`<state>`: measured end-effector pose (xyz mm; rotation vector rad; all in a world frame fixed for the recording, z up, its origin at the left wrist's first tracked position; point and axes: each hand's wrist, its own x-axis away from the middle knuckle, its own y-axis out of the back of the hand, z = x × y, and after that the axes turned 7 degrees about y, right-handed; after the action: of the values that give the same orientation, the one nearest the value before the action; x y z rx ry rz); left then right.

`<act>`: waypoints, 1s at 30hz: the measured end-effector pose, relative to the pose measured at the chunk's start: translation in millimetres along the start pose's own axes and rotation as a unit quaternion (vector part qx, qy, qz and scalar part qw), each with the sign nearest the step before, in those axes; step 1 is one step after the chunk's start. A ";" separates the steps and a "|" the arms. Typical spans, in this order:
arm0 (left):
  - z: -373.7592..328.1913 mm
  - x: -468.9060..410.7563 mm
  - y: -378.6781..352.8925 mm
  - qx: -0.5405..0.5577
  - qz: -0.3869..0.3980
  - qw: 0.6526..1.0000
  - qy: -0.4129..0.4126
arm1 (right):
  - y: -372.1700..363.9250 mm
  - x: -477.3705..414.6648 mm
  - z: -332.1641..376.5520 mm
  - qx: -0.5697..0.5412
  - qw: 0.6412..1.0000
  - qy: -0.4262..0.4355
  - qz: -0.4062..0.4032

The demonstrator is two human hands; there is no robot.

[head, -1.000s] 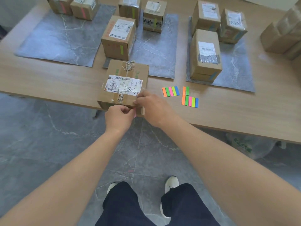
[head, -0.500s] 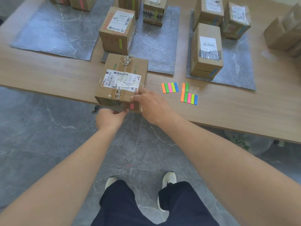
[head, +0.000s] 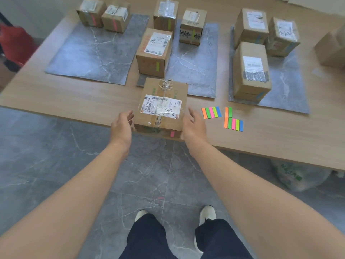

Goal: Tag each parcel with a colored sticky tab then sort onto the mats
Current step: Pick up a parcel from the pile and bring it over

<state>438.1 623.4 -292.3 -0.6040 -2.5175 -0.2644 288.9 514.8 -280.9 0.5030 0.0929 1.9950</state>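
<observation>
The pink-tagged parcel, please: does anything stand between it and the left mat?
Nothing visible does: bare table lies between the parcel and the left mat. The green-tagged box stands behind the parcel, off that path.

Edges cropping stuff
Far left of the front parcel (head: 179, 90) a red thing (head: 15, 43) is getting cropped, far right a box (head: 331, 49) too; its label (head: 161, 107) print is blurring.

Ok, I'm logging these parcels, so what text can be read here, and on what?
"507 N705 A68": on the white label of the near parcel.
Black handwriting on that label: illegible.
Labels of the other parcels: too blurred.
Green print on the bag under the table: too blurred.
</observation>
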 end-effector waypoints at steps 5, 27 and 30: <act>-7.8 -4.9 5.3 -0.019 0.069 0.997 0.006 | -19.2 0.4 11.5 -0.100 0.988 -0.117 0.000; -179.9 23.1 128.7 -0.001 0.137 0.989 -0.055 | -88.5 76.7 182.6 -0.121 0.991 -0.008 -0.048; -197.4 23.6 137.3 0.003 0.129 0.990 -0.054 | -95.6 74.2 201.6 -0.115 0.993 -0.005 -0.037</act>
<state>574.1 693.3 -105.3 -0.9545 -2.5049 -0.1302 418.9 593.5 -101.4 0.3556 -0.1213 1.9002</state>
